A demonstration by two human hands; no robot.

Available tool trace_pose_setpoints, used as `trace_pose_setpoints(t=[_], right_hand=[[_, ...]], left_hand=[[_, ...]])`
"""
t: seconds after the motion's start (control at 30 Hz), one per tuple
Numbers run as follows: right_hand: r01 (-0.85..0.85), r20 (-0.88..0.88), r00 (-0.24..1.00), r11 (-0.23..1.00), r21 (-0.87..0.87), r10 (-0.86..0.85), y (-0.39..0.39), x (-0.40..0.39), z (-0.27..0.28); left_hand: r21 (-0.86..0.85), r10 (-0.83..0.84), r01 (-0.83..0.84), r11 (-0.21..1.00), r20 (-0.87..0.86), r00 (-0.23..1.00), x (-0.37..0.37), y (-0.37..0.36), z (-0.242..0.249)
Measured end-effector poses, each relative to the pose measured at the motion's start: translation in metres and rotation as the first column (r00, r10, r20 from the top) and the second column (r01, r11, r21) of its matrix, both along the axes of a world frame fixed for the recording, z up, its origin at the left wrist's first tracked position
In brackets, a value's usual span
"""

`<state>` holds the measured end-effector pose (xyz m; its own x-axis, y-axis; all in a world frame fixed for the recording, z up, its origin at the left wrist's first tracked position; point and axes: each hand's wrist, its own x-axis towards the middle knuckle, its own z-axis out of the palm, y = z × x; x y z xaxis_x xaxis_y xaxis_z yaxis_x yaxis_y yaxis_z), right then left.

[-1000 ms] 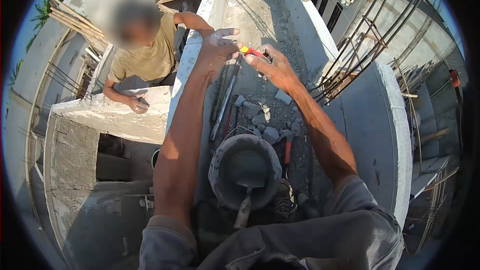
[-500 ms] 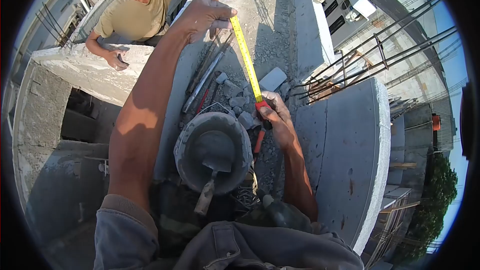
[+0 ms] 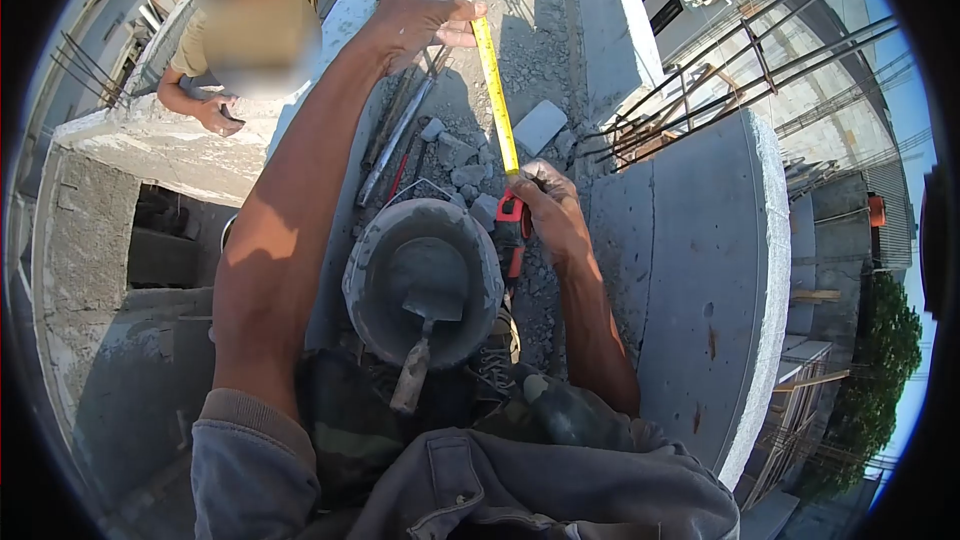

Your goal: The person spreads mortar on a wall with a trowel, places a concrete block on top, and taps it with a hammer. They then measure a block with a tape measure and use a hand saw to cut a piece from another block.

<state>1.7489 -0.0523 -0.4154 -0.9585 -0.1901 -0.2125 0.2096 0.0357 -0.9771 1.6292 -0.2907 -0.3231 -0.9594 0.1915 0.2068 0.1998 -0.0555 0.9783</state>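
Observation:
A yellow tape measure blade [image 3: 494, 90] is stretched between my two hands. My left hand [image 3: 418, 12], raised at the top, pinches the blade's free end between thumb and finger, the other fingers spread. Lower down, my right hand [image 3: 552, 202] has its thumb pressed on the blade just above the red and black tape case [image 3: 512, 217]. Below the case, a red-handled tool is partly hidden. Close to my legs stands a bucket [image 3: 362, 285] of grey mortar, and a trowel [image 3: 425, 330] rests in it with its handle over the rim.
Grey wall panels [image 3: 690, 280] rise on the right, with rebar [image 3: 740, 80] jutting beyond. Rubble, a pale block [image 3: 540, 127] and metal bars [image 3: 395, 140] lie on the floor ahead. At upper left, a co-worker [image 3: 215, 115] rests a hand on a rough wall [image 3: 150, 155].
My right hand has shifted from the tape case up to the blade; the case now sits lower and to the left of my fingers. The visible blade is slightly shorter. The view has shifted slightly.

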Motion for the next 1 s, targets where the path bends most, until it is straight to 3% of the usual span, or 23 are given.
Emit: trace_pose_setpoints(t=[0.03,0.1,0.13,0.2,0.27,0.4,0.47,0.5,0.57,0.6,0.67,0.7,0.73,0.77,0.83,1.0], right_hand=[[-0.001,0.031,1.000,0.998,-0.065,0.003,0.001,-0.001,-0.001],[0.038,0.066,0.997,0.993,-0.109,-0.031,0.001,-0.003,-0.001],[0.067,0.096,0.994,0.986,-0.150,-0.053,0.001,-0.003,-0.002],[0.092,0.091,0.993,0.982,-0.166,-0.078,0.004,-0.004,-0.014],[0.069,0.100,0.993,0.988,-0.141,-0.055,0.006,-0.009,-0.013],[0.123,0.084,0.989,0.992,0.002,-0.123,0.015,-0.007,-0.026],[0.171,0.028,0.984,0.981,0.093,-0.174,0.022,0.005,-0.017],[0.160,0.122,0.980,0.987,-0.025,-0.156,0.033,0.011,-0.032],[-0.007,0.123,0.992,0.991,0.131,-0.009,0.055,0.038,-0.022],[-0.064,0.134,0.990,0.990,0.126,0.047,0.065,0.055,-0.014],[-0.153,0.147,0.979,0.987,0.055,0.144,0.088,0.095,-0.016],[-0.176,0.197,0.968,0.981,0.080,0.157,0.105,0.119,-0.029],[-0.133,0.289,0.951,0.988,0.075,0.106,0.119,0.147,-0.041],[-0.025,0.317,0.947,0.997,-0.069,0.045,0.123,0.175,-0.041],[-0.018,0.435,0.899,0.988,0.151,-0.050,0.134,0.211,-0.041],[0.170,0.476,0.862,0.984,0.052,-0.174,0.119,0.197,-0.007]], left_hand=[[-0.004,-0.011,0.011,1.000,0.005,1.000,0.003,0.006,-0.002],[0.144,0.017,-0.055,0.988,0.259,0.966,0.016,0.020,-0.012],[0.137,0.005,-0.044,0.990,0.271,0.963,0.020,0.023,-0.021],[0.120,-0.275,0.249,0.961,0.513,0.813,0.024,0.028,-0.047],[0.081,-0.290,0.300,0.950,0.578,0.762,0.029,0.042,-0.078],[0.167,-0.377,0.341,0.925,0.516,0.769,0.032,0.069,-0.098],[0.092,-0.264,0.257,0.962,0.556,0.788,0.025,0.078,-0.104],[0.064,-0.124,0.106,0.992,0.568,0.814,0.016,0.084,-0.112],[0.059,-0.072,0.047,0.997,0.566,0.822,0.006,0.078,-0.098],[0.053,-0.015,-0.019,0.998,0.565,0.825,0.001,0.072,-0.089],[0.045,-0.040,0.018,0.999,0.546,0.837,-0.010,0.057,-0.079],[0.036,0.044,-0.078,0.996,0.558,0.829,-0.019,0.051,-0.078],[0.028,0.127,-0.173,0.985,0.567,0.814,-0.029,0.046,-0.078],[0.058,0.181,-0.254,0.965,0.554,0.813,-0.039,0.041,-0.082],[0.084,0.133,-0.214,0.973,0.550,0.824,-0.049,0.035,-0.087],[0.190,-0.080,-0.041,0.981,0.585,0.807,-0.027,0.070,-0.106]])
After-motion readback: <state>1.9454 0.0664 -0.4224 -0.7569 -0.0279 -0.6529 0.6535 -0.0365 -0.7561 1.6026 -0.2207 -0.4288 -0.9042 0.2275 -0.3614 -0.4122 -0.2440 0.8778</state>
